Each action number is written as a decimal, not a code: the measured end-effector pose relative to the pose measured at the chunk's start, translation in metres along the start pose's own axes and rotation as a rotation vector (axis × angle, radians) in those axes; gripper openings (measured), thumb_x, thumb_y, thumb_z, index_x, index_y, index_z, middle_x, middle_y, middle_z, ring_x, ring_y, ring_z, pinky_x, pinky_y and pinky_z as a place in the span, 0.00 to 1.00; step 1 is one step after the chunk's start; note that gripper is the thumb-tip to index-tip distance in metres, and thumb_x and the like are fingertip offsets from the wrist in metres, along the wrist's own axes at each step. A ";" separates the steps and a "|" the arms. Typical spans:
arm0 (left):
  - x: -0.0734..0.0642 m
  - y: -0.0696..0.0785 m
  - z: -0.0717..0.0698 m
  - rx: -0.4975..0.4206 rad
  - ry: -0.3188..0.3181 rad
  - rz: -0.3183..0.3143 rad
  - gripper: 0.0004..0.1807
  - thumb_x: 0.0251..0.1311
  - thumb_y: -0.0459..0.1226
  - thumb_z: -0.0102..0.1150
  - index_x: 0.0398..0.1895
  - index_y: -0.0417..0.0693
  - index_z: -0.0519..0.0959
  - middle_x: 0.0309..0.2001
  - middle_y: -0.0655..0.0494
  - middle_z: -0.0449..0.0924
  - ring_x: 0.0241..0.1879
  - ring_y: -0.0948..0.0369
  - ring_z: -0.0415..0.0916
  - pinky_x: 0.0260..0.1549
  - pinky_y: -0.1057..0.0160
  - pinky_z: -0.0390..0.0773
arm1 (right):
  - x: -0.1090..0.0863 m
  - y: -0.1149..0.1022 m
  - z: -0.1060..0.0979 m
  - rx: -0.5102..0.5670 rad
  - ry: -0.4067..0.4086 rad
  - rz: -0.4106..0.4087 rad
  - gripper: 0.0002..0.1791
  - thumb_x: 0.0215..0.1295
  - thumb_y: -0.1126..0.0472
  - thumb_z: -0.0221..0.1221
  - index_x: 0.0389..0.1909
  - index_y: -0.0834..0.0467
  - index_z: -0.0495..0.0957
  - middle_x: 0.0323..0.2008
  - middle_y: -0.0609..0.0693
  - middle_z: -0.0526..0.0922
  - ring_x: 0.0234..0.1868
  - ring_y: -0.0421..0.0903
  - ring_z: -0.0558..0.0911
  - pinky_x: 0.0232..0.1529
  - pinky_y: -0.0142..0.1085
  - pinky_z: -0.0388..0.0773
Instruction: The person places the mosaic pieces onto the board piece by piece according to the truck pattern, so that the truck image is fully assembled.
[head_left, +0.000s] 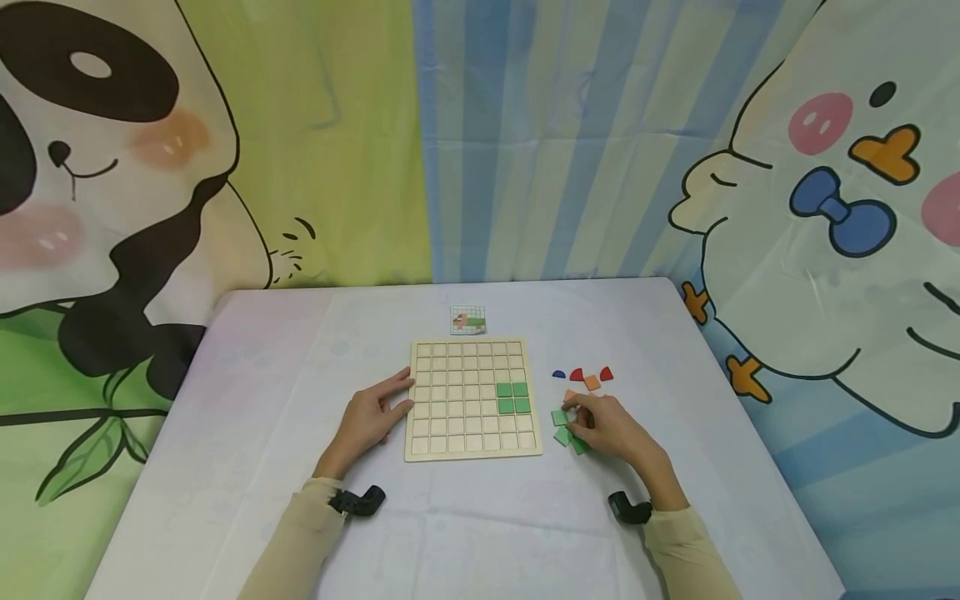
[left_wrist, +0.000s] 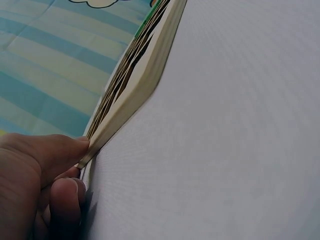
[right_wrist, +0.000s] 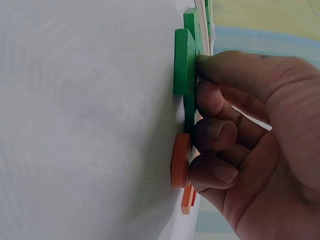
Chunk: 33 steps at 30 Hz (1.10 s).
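My left hand (head_left: pixel 373 408) rests at the left edge of a wooden grid board (head_left: pixel 452 454). In the left wrist view its thumb (left_wrist: pixel 65 150) touches the board's rim, with other fingers bent below. Several green squares (head_left: pixel 513 398) fill a block of cells at the board's right side. Right of the board my right hand (head_left: pixel 603 425) is low over loose green squares (head_left: pixel 561 437), fingers bent. In the right wrist view, thumb and index fingertips are right at a green square (right_wrist: pixel 184 62); I cannot tell whether they pinch it. An orange piece (right_wrist: pixel 180 160) lies under the other fingers.
Behind the right hand lie red quarter-round pieces (head_left: pixel 577 375), a blue half-round piece (head_left: pixel 558 374) and an orange square (head_left: pixel 592 382). A small picture card (head_left: pixel 468 320) lies beyond the board. A white cloth covers the table (head_left: pixel 315 333); printed curtains (head_left: pixel 555 142) hang behind it.
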<state>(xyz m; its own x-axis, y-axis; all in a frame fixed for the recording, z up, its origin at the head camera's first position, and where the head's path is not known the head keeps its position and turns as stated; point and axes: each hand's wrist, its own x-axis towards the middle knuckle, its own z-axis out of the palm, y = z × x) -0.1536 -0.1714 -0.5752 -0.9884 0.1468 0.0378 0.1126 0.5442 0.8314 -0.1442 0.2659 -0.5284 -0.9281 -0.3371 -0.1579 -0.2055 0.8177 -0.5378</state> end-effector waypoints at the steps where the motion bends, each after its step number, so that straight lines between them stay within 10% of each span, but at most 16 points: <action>1: 0.000 0.000 0.000 0.001 -0.001 -0.001 0.25 0.70 0.41 0.69 0.70 0.51 0.81 0.77 0.60 0.74 0.09 0.60 0.68 0.10 0.60 0.72 | 0.000 0.000 0.000 -0.001 0.002 -0.003 0.13 0.67 0.65 0.70 0.51 0.59 0.85 0.25 0.44 0.75 0.28 0.40 0.72 0.28 0.29 0.69; 33: 0.000 -0.002 0.001 0.001 0.000 0.007 0.25 0.70 0.41 0.69 0.69 0.52 0.81 0.76 0.60 0.74 0.08 0.60 0.69 0.10 0.60 0.72 | 0.008 -0.015 0.007 0.016 0.055 -0.044 0.15 0.68 0.58 0.70 0.53 0.56 0.85 0.23 0.42 0.74 0.25 0.38 0.72 0.27 0.29 0.69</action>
<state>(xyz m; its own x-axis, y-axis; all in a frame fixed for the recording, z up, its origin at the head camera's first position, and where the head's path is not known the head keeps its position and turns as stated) -0.1539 -0.1720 -0.5773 -0.9877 0.1502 0.0433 0.1191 0.5438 0.8307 -0.1462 0.2480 -0.5276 -0.9340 -0.3462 -0.0886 -0.2417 0.7947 -0.5568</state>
